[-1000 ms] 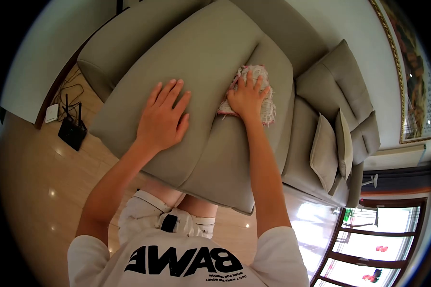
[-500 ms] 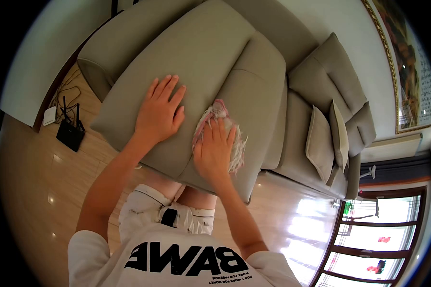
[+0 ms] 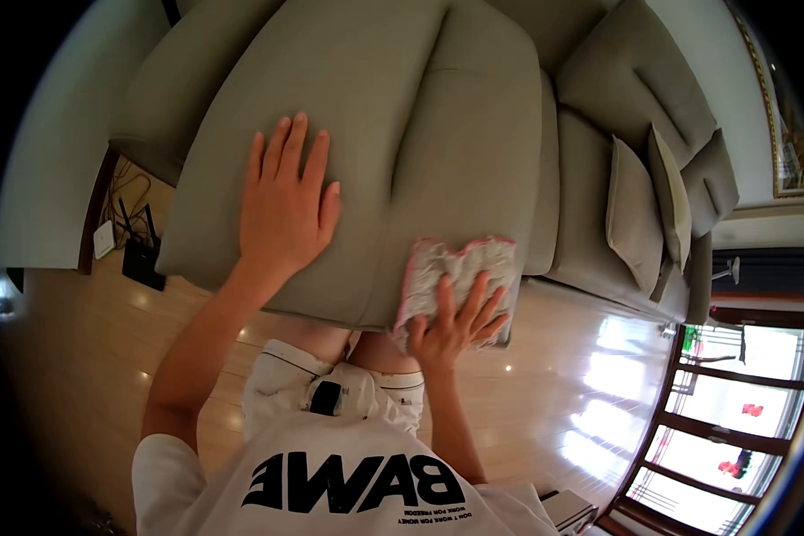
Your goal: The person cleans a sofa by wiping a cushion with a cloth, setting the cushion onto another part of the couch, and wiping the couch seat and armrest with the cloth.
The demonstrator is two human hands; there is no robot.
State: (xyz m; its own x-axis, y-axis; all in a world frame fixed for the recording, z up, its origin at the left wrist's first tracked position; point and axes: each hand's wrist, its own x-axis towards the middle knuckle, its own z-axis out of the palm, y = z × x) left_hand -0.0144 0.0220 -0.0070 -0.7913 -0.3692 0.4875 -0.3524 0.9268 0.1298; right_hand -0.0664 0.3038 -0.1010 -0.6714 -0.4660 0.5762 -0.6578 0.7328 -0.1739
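Note:
A wide grey-beige sofa seat fills the middle of the head view. My left hand lies flat on its left part, fingers stretched out and holding nothing. Near the front right corner of the seat, a greyish-white cleaning cloth with pink edging is spread out flat. On top of it presses my right hand, its fingers spread apart and not wrapped round the cloth.
Two cushions lean on the sofa's far right section. At left on the tiled floor stand a black router and a small white box with cables. A framed picture hangs at right.
My right hand has slid the cloth toward me and to the right, and the bunched cloth now lies spread out. My left hand stays on the seat; the view has shifted slightly.

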